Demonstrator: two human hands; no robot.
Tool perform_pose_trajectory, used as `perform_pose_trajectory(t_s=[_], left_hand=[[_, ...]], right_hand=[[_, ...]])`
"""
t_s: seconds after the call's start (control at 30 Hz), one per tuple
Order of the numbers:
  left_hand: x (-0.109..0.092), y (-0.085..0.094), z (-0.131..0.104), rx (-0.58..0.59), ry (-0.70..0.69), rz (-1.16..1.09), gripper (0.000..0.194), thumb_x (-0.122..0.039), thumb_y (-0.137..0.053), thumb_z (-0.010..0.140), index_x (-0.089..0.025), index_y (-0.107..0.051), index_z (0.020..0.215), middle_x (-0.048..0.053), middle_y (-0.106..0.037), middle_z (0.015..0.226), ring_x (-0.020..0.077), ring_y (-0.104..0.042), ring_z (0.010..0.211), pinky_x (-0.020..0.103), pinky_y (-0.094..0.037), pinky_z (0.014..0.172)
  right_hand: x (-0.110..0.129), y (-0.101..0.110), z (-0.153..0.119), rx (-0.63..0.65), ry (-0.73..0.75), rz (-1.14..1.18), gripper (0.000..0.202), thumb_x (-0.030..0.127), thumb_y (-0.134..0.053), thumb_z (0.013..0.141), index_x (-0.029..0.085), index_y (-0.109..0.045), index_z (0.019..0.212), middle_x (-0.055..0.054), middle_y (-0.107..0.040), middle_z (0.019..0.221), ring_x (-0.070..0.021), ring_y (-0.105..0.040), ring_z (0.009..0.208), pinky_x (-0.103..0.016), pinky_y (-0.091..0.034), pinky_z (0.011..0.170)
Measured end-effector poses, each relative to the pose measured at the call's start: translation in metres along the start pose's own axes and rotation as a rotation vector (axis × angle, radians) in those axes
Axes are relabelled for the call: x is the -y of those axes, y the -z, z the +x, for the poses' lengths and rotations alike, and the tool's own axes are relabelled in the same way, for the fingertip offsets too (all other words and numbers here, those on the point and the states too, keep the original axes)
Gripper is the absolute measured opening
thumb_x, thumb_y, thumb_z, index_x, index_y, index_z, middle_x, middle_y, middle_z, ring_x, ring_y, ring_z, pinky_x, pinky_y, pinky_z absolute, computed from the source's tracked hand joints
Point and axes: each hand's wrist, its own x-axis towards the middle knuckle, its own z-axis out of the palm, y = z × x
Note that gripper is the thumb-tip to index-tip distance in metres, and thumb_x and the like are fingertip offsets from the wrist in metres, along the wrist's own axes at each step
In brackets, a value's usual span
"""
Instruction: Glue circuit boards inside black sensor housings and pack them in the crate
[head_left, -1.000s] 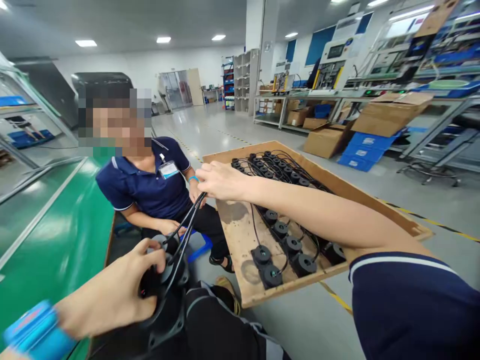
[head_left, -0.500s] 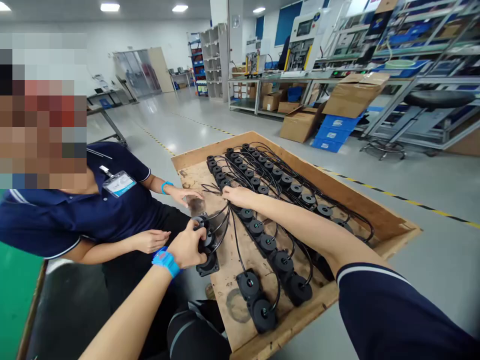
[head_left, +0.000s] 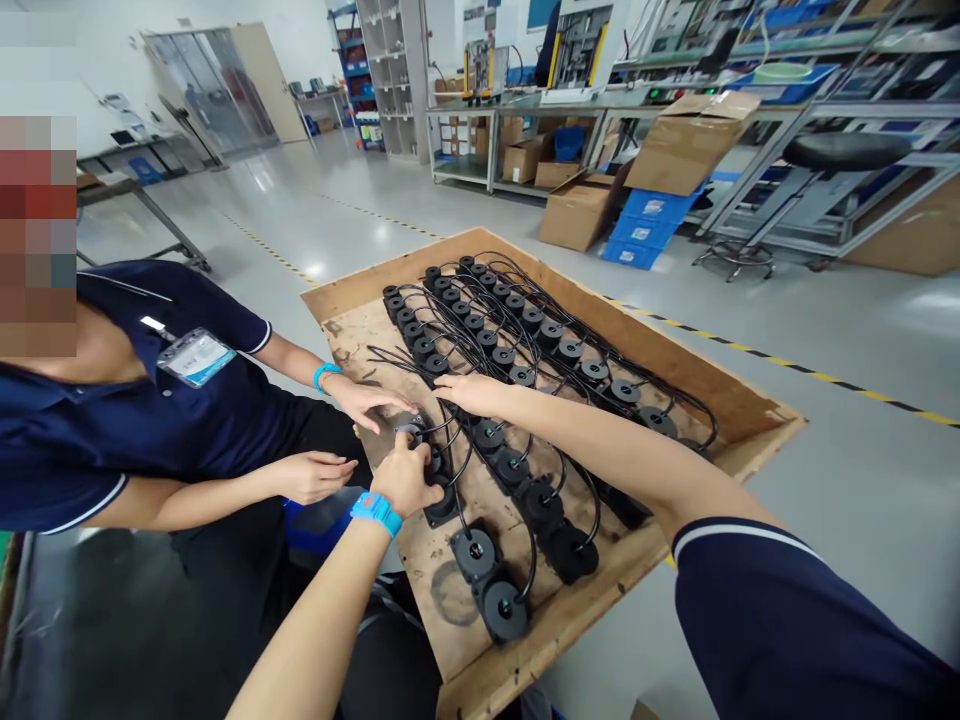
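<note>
A short row of black round cabled parts [head_left: 444, 500] lies on the wooden crate floor near its left edge. My left hand [head_left: 409, 475] is on top of this row, thumb and fingers spread around it, hiding part of it. Further into the crate, my right hand [head_left: 469, 393] has its fingers closed at a bunch of black cables [head_left: 397, 358]; the fingertips are partly hidden. Closer to me, two more black round parts [head_left: 491, 585] stand together. Long rows of the same parts [head_left: 495, 345] fill the middle and far side.
The shallow wooden crate [head_left: 750, 420] has raised walls. A co-worker sits at the left, with one hand [head_left: 371, 400] reaching over the crate edge beside my left hand and the other hand [head_left: 311, 477] lower. Cardboard boxes, blue bins [head_left: 645, 225] and a stool [head_left: 847, 150] stand beyond.
My left hand has moved the short row rightward, from the crate's edge onto its floor. My right hand stays at the cables. The co-worker's hand reaches closer to the row. The camera view has shifted.
</note>
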Motion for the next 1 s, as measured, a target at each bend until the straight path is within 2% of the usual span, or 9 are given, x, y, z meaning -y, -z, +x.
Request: perform_pose_trajectory(t_s=[0.2, 0.33, 0.43, 0.53, 0.63, 0.7, 0.77, 0.83, 1.0], left_hand=[[-0.011, -0.001, -0.015, 0.034, 0.005, 0.023, 0.041, -0.038, -0.070, 0.096, -0.018, -0.060, 0.130, 0.012, -0.058, 0.138, 0.0253, -0.066, 0.111, 0.046, -0.059, 0.091], [-0.014, -0.002, -0.022, 0.005, 0.004, 0.041, 0.044, -0.037, -0.071, 0.095, -0.019, -0.059, 0.134, 0.012, -0.053, 0.146, 0.0287, -0.061, 0.121, 0.050, -0.057, 0.098], [-0.019, 0.001, -0.023, -0.010, 0.025, 0.048, 0.047, -0.036, -0.071, 0.095, -0.020, -0.057, 0.137, 0.013, -0.049, 0.151, 0.0316, -0.057, 0.129, 0.053, -0.054, 0.102], [-0.024, 0.005, -0.022, -0.013, 0.047, 0.027, 0.045, -0.034, -0.071, 0.095, -0.020, -0.057, 0.136, 0.013, -0.051, 0.148, 0.0305, -0.058, 0.126, 0.051, -0.056, 0.100], [-0.026, 0.004, -0.019, -0.009, 0.074, -0.027, 0.043, -0.034, -0.070, 0.096, -0.019, -0.058, 0.134, 0.012, -0.058, 0.138, 0.0262, -0.065, 0.114, 0.046, -0.059, 0.092], [-0.024, -0.001, -0.018, -0.014, 0.081, -0.072, 0.042, -0.034, -0.069, 0.096, -0.018, -0.058, 0.133, 0.011, -0.059, 0.136, 0.0249, -0.066, 0.110, 0.045, -0.060, 0.090], [-0.021, -0.007, -0.018, -0.028, 0.064, -0.119, 0.041, -0.034, -0.069, 0.097, -0.019, -0.058, 0.133, 0.011, -0.059, 0.137, 0.0250, -0.066, 0.110, 0.045, -0.060, 0.091], [-0.016, -0.012, -0.018, -0.048, 0.023, -0.171, 0.040, -0.034, -0.070, 0.096, -0.018, -0.059, 0.132, 0.011, -0.059, 0.137, 0.0254, -0.066, 0.111, 0.046, -0.059, 0.092], [0.001, -0.023, -0.025, -0.176, -0.095, -0.354, 0.034, -0.034, -0.070, 0.096, -0.018, -0.063, 0.125, 0.011, -0.059, 0.138, 0.0247, -0.065, 0.113, 0.047, -0.058, 0.096]], right_hand=[[0.007, -0.004, -0.004, -0.057, -0.037, 0.036, 0.042, 0.034, -0.065, 0.101, 0.019, -0.056, 0.139, -0.012, -0.057, 0.143, -0.0275, -0.063, 0.120, -0.049, -0.058, 0.099], [0.014, -0.003, -0.006, -0.090, -0.036, 0.030, 0.042, 0.034, -0.066, 0.100, 0.019, -0.056, 0.139, -0.012, -0.056, 0.144, -0.0286, -0.061, 0.123, -0.051, -0.056, 0.102], [0.024, 0.006, -0.022, -0.131, -0.049, 0.003, 0.042, 0.032, -0.065, 0.100, 0.018, -0.056, 0.139, -0.013, -0.054, 0.145, -0.0308, -0.057, 0.128, -0.055, -0.051, 0.106], [0.052, 0.016, -0.062, -0.130, 0.053, -0.004, 0.029, 0.023, -0.058, 0.102, 0.017, -0.062, 0.131, -0.013, -0.060, 0.132, -0.0277, -0.058, 0.122, -0.049, -0.049, 0.105], [0.097, 0.014, -0.109, -0.026, 0.302, 0.021, 0.024, 0.017, -0.057, 0.102, 0.028, -0.071, 0.118, -0.005, -0.066, 0.110, -0.0177, -0.062, 0.099, -0.031, -0.050, 0.088], [0.126, 0.005, -0.130, 0.020, 0.391, 0.013, 0.028, 0.017, -0.056, 0.102, 0.031, -0.069, 0.121, -0.004, -0.065, 0.103, -0.0177, -0.060, 0.091, -0.029, -0.049, 0.078], [0.146, -0.008, -0.138, 0.042, 0.404, -0.015, 0.028, 0.016, -0.054, 0.102, 0.028, -0.068, 0.124, -0.006, -0.065, 0.099, -0.0201, -0.060, 0.089, -0.031, -0.048, 0.073], [0.155, -0.021, -0.136, 0.060, 0.389, -0.045, 0.025, 0.016, -0.053, 0.102, 0.023, -0.068, 0.120, -0.007, -0.065, 0.098, -0.0213, -0.061, 0.088, -0.032, -0.049, 0.071], [0.154, -0.029, -0.122, 0.090, 0.352, -0.112, 0.015, 0.017, -0.054, 0.103, 0.016, -0.067, 0.112, -0.004, -0.068, 0.098, -0.0195, -0.065, 0.090, -0.031, -0.053, 0.073]])
